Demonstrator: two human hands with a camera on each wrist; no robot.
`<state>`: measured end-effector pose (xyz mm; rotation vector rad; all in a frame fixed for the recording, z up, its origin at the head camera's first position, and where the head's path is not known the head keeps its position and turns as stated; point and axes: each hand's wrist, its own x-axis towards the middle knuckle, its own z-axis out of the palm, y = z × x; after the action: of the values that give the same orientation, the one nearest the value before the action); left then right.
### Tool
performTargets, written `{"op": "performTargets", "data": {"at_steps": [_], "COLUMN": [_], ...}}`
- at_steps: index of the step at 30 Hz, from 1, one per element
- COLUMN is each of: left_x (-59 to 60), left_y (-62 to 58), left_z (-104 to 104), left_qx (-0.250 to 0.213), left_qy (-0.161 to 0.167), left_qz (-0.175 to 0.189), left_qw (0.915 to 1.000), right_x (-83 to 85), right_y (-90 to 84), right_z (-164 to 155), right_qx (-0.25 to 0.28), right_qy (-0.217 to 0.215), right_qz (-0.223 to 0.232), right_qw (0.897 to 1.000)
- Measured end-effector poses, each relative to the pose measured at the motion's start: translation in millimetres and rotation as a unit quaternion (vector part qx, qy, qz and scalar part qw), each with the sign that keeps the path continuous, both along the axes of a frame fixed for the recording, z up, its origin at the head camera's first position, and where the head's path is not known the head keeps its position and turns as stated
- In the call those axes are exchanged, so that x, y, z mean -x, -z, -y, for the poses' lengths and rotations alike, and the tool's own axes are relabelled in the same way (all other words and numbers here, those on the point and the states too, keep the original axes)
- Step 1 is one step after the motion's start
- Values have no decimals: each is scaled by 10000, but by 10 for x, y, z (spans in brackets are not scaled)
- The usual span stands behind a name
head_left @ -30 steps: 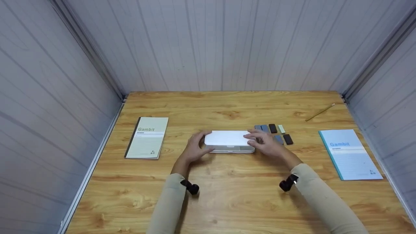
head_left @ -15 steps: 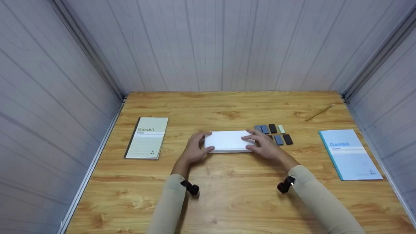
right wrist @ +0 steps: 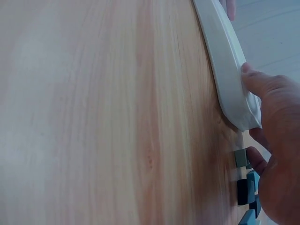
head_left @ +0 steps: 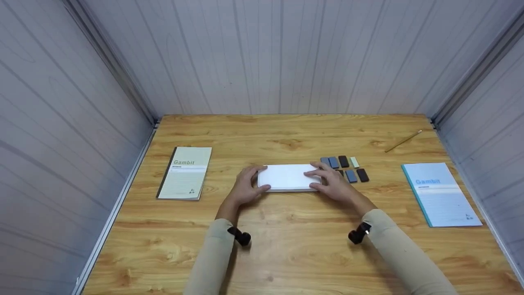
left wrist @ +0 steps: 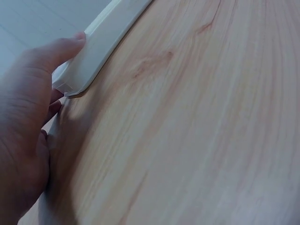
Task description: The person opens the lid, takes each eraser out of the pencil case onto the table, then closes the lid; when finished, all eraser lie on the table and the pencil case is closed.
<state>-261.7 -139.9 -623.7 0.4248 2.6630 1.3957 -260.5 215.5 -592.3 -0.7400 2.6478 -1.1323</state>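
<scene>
A flat white box (head_left: 287, 178) lies closed at the middle of the wooden table (head_left: 294, 254). My left hand (head_left: 246, 186) grips its left end, thumb along the front edge; the left wrist view shows the thumb (left wrist: 56, 51) on the box's corner (left wrist: 84, 65). My right hand (head_left: 332, 183) holds the right end, fingers across the lid and thumb on the front. The right wrist view shows the white box (right wrist: 225, 61) edge-on with my thumb (right wrist: 262, 86) on it.
Several small blue, black and pale green blocks (head_left: 348, 169) lie just right of the box, seen also as blocks (right wrist: 244, 187) by my right hand. A green-white notebook (head_left: 185, 173) lies left, a blue notebook (head_left: 440, 193) right, a pencil (head_left: 403, 141) far right. Panel walls enclose three sides.
The box's lid, raised a second ago with the grey base showing beneath it, has come down flat. Both hands have settled onto the box's ends and barely moved since half a second ago.
</scene>
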Motion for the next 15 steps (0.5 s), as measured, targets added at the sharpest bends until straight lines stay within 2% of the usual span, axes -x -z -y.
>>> {"op": "performTargets", "data": {"at_steps": [8, 15], "left_x": [8, 4], "left_y": [13, 9], "left_z": [3, 55], "left_qx": [60, 11], "left_qy": [102, 147], "left_qz": [-274, -241], "left_qw": [9996, 9996], "right_x": [-2, 7], "right_y": [5, -12], "right_z": [-9, -25], "right_qx": [171, 901], "right_qy": [61, 254], "right_qz": [123, 160], "right_qw": [9998, 9955]}}
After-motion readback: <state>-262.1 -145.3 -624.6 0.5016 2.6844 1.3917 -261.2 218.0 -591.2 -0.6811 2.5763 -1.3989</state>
